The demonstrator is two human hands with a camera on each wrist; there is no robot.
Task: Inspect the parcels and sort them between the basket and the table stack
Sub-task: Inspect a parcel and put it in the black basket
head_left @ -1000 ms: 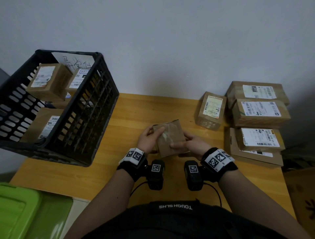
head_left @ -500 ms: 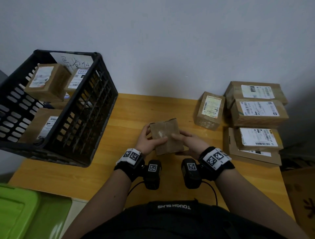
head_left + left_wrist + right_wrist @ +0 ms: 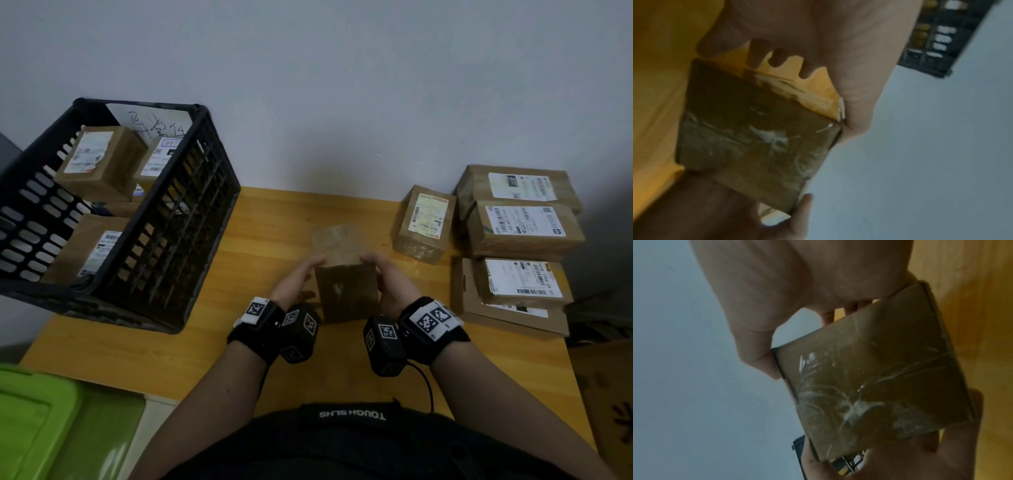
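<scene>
Overhead, both hands are holding one parcel (image 3: pixel 346 277) above the table (image 3: pixel 274 222), left hand (image 3: pixel 294 277) and right hand (image 3: pixel 387 284) gripping opposite sides, probably to turn it for inspection. It is hanging between the basket (image 3: pixel 178 222) and the stack (image 3: pixel 520 240). Left wrist: fingers (image 3: pixel 777 56) are curling behind the parcel, thumb pressing its edge. Right wrist: the thumb (image 3: pixel 760 356) is pinching a corner, leaving the taped face open to view.

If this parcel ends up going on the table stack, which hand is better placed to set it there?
Probably the right hand: it grips the brown taped cardboard parcel on the side facing the stacked labelled boxes; the left hand faces the black plastic basket.
</scene>
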